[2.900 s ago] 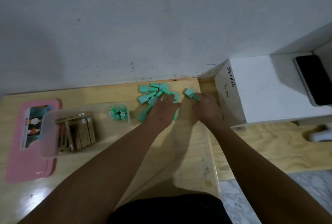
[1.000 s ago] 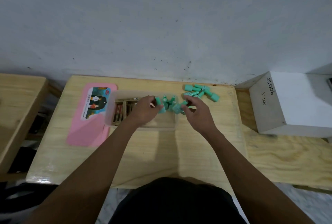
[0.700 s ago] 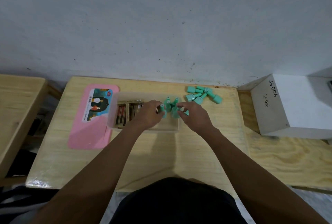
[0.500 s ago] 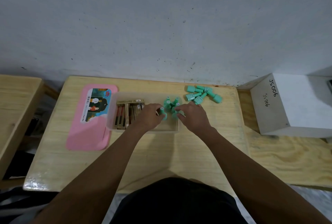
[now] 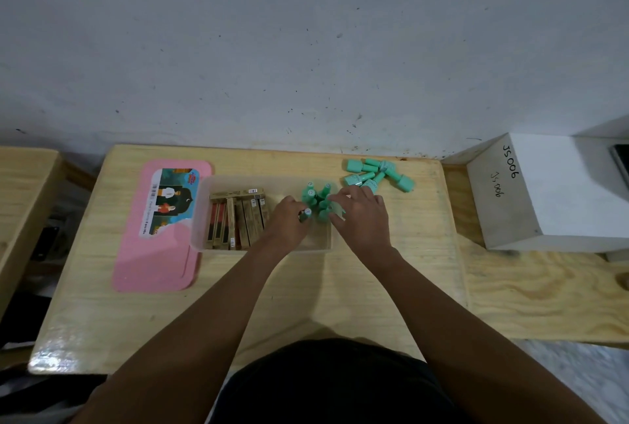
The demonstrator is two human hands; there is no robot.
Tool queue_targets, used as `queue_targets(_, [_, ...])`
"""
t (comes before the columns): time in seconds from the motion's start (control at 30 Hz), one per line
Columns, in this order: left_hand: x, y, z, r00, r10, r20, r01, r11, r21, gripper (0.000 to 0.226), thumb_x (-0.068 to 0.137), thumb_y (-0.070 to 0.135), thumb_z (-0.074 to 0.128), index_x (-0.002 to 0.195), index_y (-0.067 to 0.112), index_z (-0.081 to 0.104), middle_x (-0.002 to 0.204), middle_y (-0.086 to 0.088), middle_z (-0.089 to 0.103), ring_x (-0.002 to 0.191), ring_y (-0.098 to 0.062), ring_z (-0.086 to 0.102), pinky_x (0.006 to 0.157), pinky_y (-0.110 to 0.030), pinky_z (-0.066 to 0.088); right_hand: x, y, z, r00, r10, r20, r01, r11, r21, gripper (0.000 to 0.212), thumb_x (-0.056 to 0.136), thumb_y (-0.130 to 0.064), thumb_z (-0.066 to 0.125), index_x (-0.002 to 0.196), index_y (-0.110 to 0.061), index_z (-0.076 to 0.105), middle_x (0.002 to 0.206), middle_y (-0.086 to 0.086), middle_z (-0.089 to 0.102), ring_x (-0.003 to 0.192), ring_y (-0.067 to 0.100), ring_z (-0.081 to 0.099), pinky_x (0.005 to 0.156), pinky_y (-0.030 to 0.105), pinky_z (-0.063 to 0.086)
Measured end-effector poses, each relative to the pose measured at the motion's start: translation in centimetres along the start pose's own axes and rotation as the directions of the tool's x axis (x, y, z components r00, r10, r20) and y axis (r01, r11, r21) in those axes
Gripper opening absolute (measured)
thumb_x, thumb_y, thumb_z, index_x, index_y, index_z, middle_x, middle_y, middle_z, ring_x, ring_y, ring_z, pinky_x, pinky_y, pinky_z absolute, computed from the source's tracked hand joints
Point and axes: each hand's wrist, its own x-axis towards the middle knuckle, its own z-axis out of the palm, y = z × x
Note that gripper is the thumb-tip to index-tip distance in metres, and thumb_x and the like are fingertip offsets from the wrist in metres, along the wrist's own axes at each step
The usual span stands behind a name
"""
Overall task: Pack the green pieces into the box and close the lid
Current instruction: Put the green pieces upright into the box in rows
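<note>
A clear plastic box (image 5: 204, 219) sits mid-table. Several green pieces (image 5: 315, 193) stand upright in its right end. My left hand (image 5: 289, 219) is inside the box, fingers closed on one green piece (image 5: 305, 214). My right hand (image 5: 360, 216) hovers over the box's right end, fingertips at another green piece (image 5: 325, 214); its grip is hidden. A loose pile of green pieces (image 5: 376, 175) lies on the table right of the box. The pink lid (image 5: 153, 253) lies flat left of the box.
Brown and gold cartons (image 5: 236, 219) fill the box's left half. A white block marked JS006 (image 5: 544, 192) stands at the right on a second board. Another wooden table (image 5: 20, 199) is at the left. The wall runs close behind.
Both hands carried green pieces from the right pile into the box and stood them upright. The hands have shifted slightly toward me inside the box.
</note>
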Motion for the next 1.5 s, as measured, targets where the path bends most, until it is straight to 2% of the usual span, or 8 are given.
queue_targets(0.17, [0.5, 0.1, 0.8, 0.998, -0.02, -0.06, 0.018, 0.999, -0.036, 0.024, 0.086, 0.015, 0.064, 0.107, 0.008, 0.072, 0.09, -0.01, 0.051, 0.085, -0.029, 0.058, 0.074, -0.033, 0.047, -0.5, 1.0, -0.3, 0.993, 0.111, 0.042, -0.116, 0.977, 0.18, 0.034, 0.082, -0.035, 0.072, 0.114, -0.025, 0.07, 0.108, -0.002, 0.063, 0.102, 0.018, 0.057, 0.078, 0.035, 0.048])
queue_targets(0.33, [0.8, 0.7, 1.4, 0.992, -0.05, -0.114, 0.042, 0.996, -0.078, 0.027, 0.084, 0.012, 0.066, 0.109, 0.003, 0.07, 0.097, -0.015, 0.059, 0.088, -0.029, 0.06, 0.079, -0.037, 0.05, -1.1, 1.4, 0.1, 0.934, 0.243, 0.263, -0.338, 0.837, 0.429, 0.043, 0.088, -0.035, 0.067, 0.129, -0.026, 0.059, 0.109, -0.005, 0.066, 0.097, 0.01, 0.062, 0.082, 0.033, 0.054])
queue_targets(0.47, [0.6, 1.0, 1.7, 0.984, -0.068, -0.167, 0.053, 0.994, -0.094, 0.025, 0.082, 0.011, 0.068, 0.105, 0.003, 0.072, 0.094, -0.014, 0.063, 0.088, -0.028, 0.062, 0.079, -0.04, 0.053, -1.4, 1.1, -0.1, 0.901, 0.268, 0.341, -0.421, 0.734, 0.534, 0.046, 0.092, -0.029, 0.065, 0.135, -0.021, 0.055, 0.109, 0.002, 0.069, 0.088, 0.009, 0.064, 0.082, 0.03, 0.055])
queue_targets(0.93, [0.3, 1.0, 1.8, 0.973, -0.094, -0.208, 0.078, 0.994, -0.082, 0.021, 0.081, 0.013, 0.069, 0.1, 0.004, 0.073, 0.093, -0.013, 0.067, 0.083, -0.025, 0.062, 0.073, -0.034, 0.05, -1.2, 1.4, -0.1, 0.892, 0.264, 0.367, -0.438, 0.702, 0.562, 0.046, 0.092, -0.03, 0.064, 0.136, -0.021, 0.055, 0.113, 0.002, 0.067, 0.09, 0.011, 0.065, 0.082, 0.03, 0.056])
queue_targets(1.07, [0.3, 0.8, 1.8, 0.974, -0.098, -0.206, 0.087, 0.994, -0.061, 0.025, 0.081, 0.015, 0.069, 0.104, 0.004, 0.072, 0.097, -0.013, 0.067, 0.086, -0.027, 0.063, 0.078, -0.039, 0.053, -1.3, 1.6, 0.1, 0.891, 0.247, 0.38, -0.433, 0.711, 0.554, 0.045, 0.092, -0.032, 0.063, 0.135, -0.023, 0.056, 0.113, 0.001, 0.068, 0.089, 0.009, 0.065, 0.077, 0.024, 0.053])
queue_targets(1.23, [0.4, 0.7, 1.6, 0.976, -0.125, -0.179, 0.114, 0.991, -0.072, 0.03, 0.079, 0.017, 0.071, 0.107, 0.006, 0.071, 0.102, -0.013, 0.067, 0.091, -0.028, 0.065, 0.079, -0.041, 0.054, -1.3, 2.3, -0.2, 0.891, 0.238, 0.386, -0.431, 0.708, 0.559, 0.038, 0.092, -0.03, 0.064, 0.129, -0.019, 0.062, 0.112, 0.003, 0.069, 0.091, 0.012, 0.066, 0.083, 0.026, 0.053])
queue_targets(1.4, [-0.3, 1.0, 0.0, 0.983, -0.122, -0.141, 0.113, 0.991, -0.067, 0.036, 0.077, 0.02, 0.072, 0.111, 0.011, 0.065, 0.105, -0.009, 0.066, 0.093, -0.023, 0.062, 0.071, -0.029, 0.047, -1.3, 4.2, -1.3, 0.883, 0.315, 0.349, -0.465, 0.694, 0.55, 0.027, 0.093, -0.029, 0.062, 0.119, -0.023, 0.068, 0.104, -0.007, 0.067, 0.089, 0.009, 0.066, 0.075, 0.018, 0.049])
queue_targets(1.5, [-0.9, 1.9, -1.6, 0.989, -0.034, -0.143, 0.041, 0.998, 0.045, 0.035, 0.079, 0.023, 0.068, 0.112, 0.014, 0.061, 0.108, -0.004, 0.062, 0.096, -0.021, 0.06, 0.069, -0.028, 0.043, -1.6, 6.9, -1.8, 0.861, 0.389, 0.328, -0.508, 0.689, 0.517, 0.025, 0.094, -0.029, 0.061, 0.117, -0.025, 0.068, 0.107, -0.004, 0.07, 0.087, 0.011, 0.069, 0.081, 0.031, 0.055])
